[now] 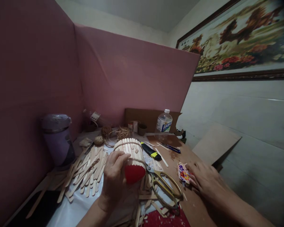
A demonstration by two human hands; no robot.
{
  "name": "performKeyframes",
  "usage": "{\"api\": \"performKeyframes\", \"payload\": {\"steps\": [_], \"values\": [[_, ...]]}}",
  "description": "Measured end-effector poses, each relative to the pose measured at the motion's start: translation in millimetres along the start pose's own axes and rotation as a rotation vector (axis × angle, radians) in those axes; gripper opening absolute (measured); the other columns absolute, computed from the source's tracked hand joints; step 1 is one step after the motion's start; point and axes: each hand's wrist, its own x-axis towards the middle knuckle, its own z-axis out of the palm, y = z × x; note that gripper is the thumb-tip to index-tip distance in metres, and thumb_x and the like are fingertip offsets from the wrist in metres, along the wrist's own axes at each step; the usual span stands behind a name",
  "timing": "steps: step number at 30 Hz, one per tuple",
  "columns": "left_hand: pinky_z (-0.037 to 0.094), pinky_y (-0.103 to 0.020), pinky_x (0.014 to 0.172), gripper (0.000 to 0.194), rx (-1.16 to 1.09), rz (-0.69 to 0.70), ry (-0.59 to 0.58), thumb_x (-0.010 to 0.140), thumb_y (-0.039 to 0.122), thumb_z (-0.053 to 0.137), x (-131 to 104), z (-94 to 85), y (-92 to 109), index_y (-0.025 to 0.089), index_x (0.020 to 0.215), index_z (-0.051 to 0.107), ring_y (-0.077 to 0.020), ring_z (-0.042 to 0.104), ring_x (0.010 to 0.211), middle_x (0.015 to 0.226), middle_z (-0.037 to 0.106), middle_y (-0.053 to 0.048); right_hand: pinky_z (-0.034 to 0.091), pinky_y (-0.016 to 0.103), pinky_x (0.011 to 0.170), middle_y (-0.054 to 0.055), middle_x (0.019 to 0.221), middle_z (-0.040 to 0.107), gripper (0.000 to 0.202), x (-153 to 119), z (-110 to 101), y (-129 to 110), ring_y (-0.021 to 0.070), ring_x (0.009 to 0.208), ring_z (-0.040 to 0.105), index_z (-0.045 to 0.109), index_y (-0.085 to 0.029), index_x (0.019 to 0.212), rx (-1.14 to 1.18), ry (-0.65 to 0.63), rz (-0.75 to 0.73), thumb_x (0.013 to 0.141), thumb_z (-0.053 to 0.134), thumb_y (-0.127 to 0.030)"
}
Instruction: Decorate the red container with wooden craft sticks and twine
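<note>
My left hand grips a cylinder faced with craft sticks, lying tilted with its red end toward me. Twine runs round the sticks in two bands. On the right, my right hand is slightly blurred, its fingers closed at the edge of a small flower-patterned piece; its material I cannot make out. Scissors with gold-coloured handles lie open between my hands. Just behind them rests a black and yellow utility knife.
Loose craft sticks are heaped at the left, near a lidded purple tumbler. Twine balls sit at the back. A clear plastic bottle stands at back right, behind a dark blue cutter on the brown board.
</note>
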Motion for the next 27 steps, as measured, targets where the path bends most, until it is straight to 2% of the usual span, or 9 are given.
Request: {"api": "performKeyframes", "payload": {"steps": [3, 5, 8, 11, 14, 18, 24, 27], "values": [[0.049, -0.032, 0.071, 0.022, -0.019, 0.014, 0.013, 0.082, 0.013, 0.050, 1, -0.6, -1, 0.019, 0.101, 0.060, -0.0184, 0.057, 0.083, 0.089, 0.058, -0.006, 0.044, 0.037, 0.076, 0.011, 0.093, 0.064, 0.027, 23, -23, -42, 0.0231, 0.086, 0.058, 0.064, -0.019, 0.093, 0.282, -0.001, -0.077, 0.087, 0.038, -0.022], [0.050, -0.033, 0.072, 0.024, -0.052, -0.005, 0.019, 0.081, 0.018, 0.055, 1, -0.5, -1, 0.019, 0.105, 0.059, -0.0192, 0.058, 0.086, 0.092, 0.059, -0.007, 0.044, 0.033, 0.074, 0.008, 0.090, 0.063, 0.023, 38, -34, -78, 0.0196, 0.084, 0.057, 0.062, -0.020, 0.090, 0.510, 0.026, -0.133, 0.090, 0.039, -0.020], [0.050, -0.033, 0.071, 0.027, -0.117, -0.115, 0.028, 0.080, 0.024, 0.058, 0, 0.1, 0, 0.019, 0.106, 0.059, -0.0188, 0.058, 0.083, 0.091, 0.061, -0.006, 0.042, 0.030, 0.072, 0.004, 0.086, 0.062, 0.018, 56, -38, -123, 0.0165, 0.080, 0.056, 0.062, -0.020, 0.090, 0.682, 0.023, -0.213, 0.090, 0.044, -0.019], [0.051, -0.032, 0.068, 0.028, -0.172, -0.183, 0.040, 0.079, 0.026, 0.060, 0, 0.6, 1, 0.020, 0.106, 0.059, -0.0179, 0.060, 0.079, 0.088, 0.062, -0.005, 0.042, 0.029, 0.071, 0.005, 0.090, 0.062, 0.014, 70, -32, -151, 0.0166, 0.082, 0.055, 0.061, -0.019, 0.093, 0.731, 0.039, -0.261, 0.088, 0.048, -0.017], [0.051, -0.032, 0.070, 0.026, -0.196, -0.162, 0.052, 0.079, 0.024, 0.059, 0, 0.3, 0, 0.019, 0.105, 0.059, -0.0185, 0.061, 0.081, 0.090, 0.064, -0.006, 0.041, 0.028, 0.071, 0.005, 0.088, 0.062, 0.011, 80, -24, -162, 0.0165, 0.081, 0.054, 0.061, -0.019, 0.088, 0.738, 0.034, -0.254, 0.085, 0.050, -0.014], [0.051, -0.031, 0.071, 0.023, -0.208, -0.175, 0.039, 0.081, 0.022, 0.058, -1, 0.6, -1, 0.020, 0.104, 0.058, -0.0173, 0.060, 0.081, 0.089, 0.062, -0.005, 0.039, 0.026, 0.067, 0.003, 0.080, 0.060, 0.012, 86, -16, -165, 0.0149, 0.075, 0.052, 0.058, -0.018, 0.074, 0.789, 0.008, -0.201, 0.083, 0.050, -0.015], [0.051, -0.030, 0.075, 0.018, -0.256, -0.258, 0.077, 0.084, 0.018, 0.051, 0, 2.1, -1, 0.020, 0.101, 0.058, -0.0175, 0.058, 0.092, 0.101, 0.058, -0.007, 0.037, 0.022, 0.054, -0.003, 0.061, 0.052, 0.017, 93, -13, -161, 0.0109, 0.056, 0.047, 0.056, -0.017, 0.070, 1.190, -0.163, 0.080, 0.080, 0.053, -0.030], [0.050, -0.031, 0.080, 0.020, -0.230, -0.304, 0.061, 0.086, 0.013, 0.044, 8, 0.8, -1, 0.020, 0.097, 0.060, -0.0176, 0.057, 0.096, 0.102, 0.057, -0.006, 0.036, 0.022, 0.052, -0.003, 0.060, 0.051, 0.018, 96, -12, -160, 0.0100, 0.054, 0.045, 0.056, -0.016, 0.068, 1.289, -0.183, 0.181, 0.076, 0.056, -0.032]]}}
